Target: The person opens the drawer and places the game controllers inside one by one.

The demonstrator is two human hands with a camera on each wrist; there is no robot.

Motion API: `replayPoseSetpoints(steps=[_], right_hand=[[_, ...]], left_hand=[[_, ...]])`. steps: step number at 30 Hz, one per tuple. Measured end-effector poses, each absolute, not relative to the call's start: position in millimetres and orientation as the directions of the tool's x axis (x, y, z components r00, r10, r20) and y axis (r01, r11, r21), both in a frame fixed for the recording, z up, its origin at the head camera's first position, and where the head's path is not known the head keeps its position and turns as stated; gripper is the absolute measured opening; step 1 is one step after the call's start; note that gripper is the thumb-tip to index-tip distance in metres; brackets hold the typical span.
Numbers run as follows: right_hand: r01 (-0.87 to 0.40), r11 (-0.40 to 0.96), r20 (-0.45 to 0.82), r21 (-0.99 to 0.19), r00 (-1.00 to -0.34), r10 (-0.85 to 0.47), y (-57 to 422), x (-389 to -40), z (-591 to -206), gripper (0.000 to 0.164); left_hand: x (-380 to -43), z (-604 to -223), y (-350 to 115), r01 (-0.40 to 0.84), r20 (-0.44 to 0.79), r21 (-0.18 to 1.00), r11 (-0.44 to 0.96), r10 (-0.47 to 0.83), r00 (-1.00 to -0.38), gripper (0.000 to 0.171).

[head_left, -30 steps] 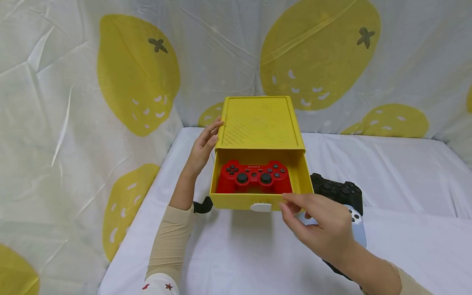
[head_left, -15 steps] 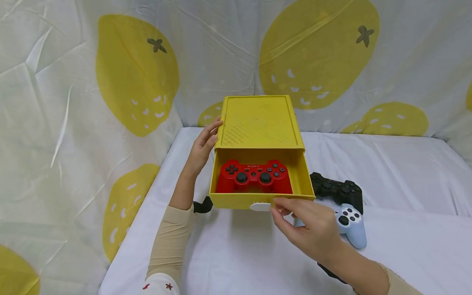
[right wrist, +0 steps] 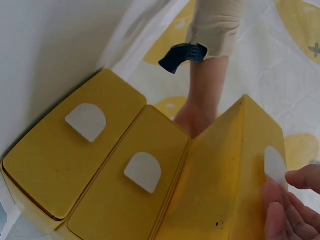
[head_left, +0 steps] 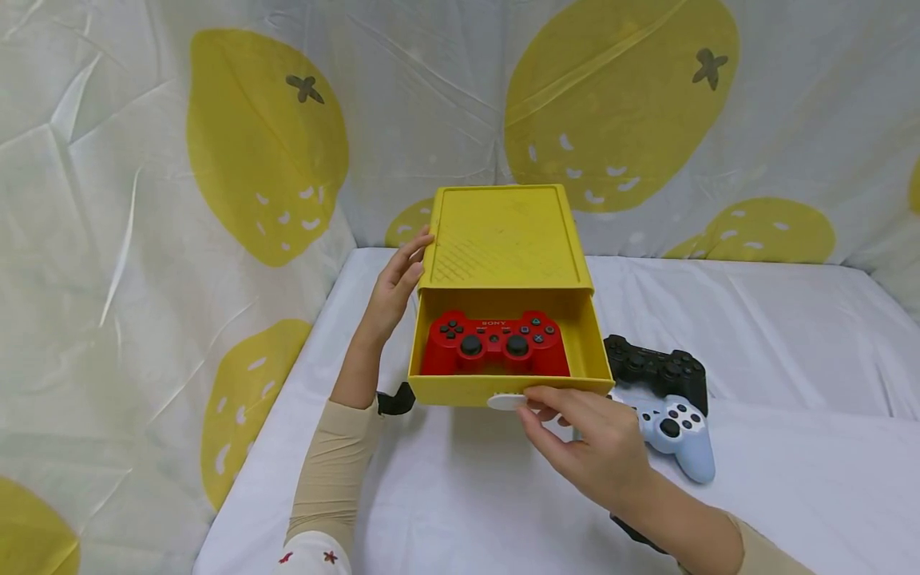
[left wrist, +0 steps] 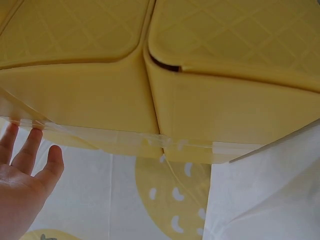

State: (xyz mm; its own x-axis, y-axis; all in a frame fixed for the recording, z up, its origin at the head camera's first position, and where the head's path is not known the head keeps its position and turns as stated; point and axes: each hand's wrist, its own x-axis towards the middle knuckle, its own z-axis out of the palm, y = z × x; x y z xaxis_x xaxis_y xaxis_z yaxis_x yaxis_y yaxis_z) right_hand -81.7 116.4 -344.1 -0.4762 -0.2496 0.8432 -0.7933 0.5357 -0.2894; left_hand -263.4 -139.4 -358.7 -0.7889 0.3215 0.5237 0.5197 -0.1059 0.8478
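A yellow drawer cabinet (head_left: 506,235) stands on the white cloth, its top drawer (head_left: 431,391) pulled out toward me. In that drawer lies a red game controller (head_left: 496,339) with black sticks. My left hand (head_left: 391,291) rests against the cabinet's left side with fingers extended; the left wrist view also shows these fingers (left wrist: 32,150) at the yellow wall. At the drawer front, my right hand (head_left: 592,439) pinches the white pull tab (head_left: 505,402) between thumb and fingers. The right wrist view shows the tab (right wrist: 274,165) partly covered by the fingers.
Right of the cabinet lie a black controller (head_left: 664,371) and a light blue controller (head_left: 679,439), partly behind my right hand. Another black object (head_left: 636,533) shows under the right forearm. Two lower drawers (right wrist: 125,185) are closed. A lemon-print cloth (head_left: 431,104) hangs behind.
My right hand has moved left along the drawer front, from its right part to the white tab. More of the light blue controller shows. Left hand, drawer and red controller look unchanged.
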Motion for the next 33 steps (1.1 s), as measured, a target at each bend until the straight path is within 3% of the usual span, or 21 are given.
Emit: replayPoseSetpoints(steps=[7, 21, 28, 33], right_hand=[[-0.737, 0.587, 0.787, -0.336, -0.562, -0.254, 114, -79, -346, 0.043], [-0.733, 0.567, 0.787, -0.375, -0.575, -0.222, 109, -79, -347, 0.046], [-0.77, 0.561, 0.837, -0.302, -0.496, -0.23, 109, -86, -346, 0.044], [-0.779, 0.55, 0.84, -0.302, -0.49, -0.234, 110, -93, -347, 0.045]], left_hand=[[-264, -362, -142, 0.533, 0.537, 0.839, -0.109, 0.323, -0.779, 0.076], [-264, -363, -141, 0.54, 0.544, 0.834, -0.109, 0.323, -0.774, 0.079], [-263, -363, -141, 0.538, 0.541, 0.836, -0.107, 0.324, -0.776, 0.08], [-263, -362, -141, 0.534, 0.537, 0.839, -0.108, 0.326, -0.778, 0.079]])
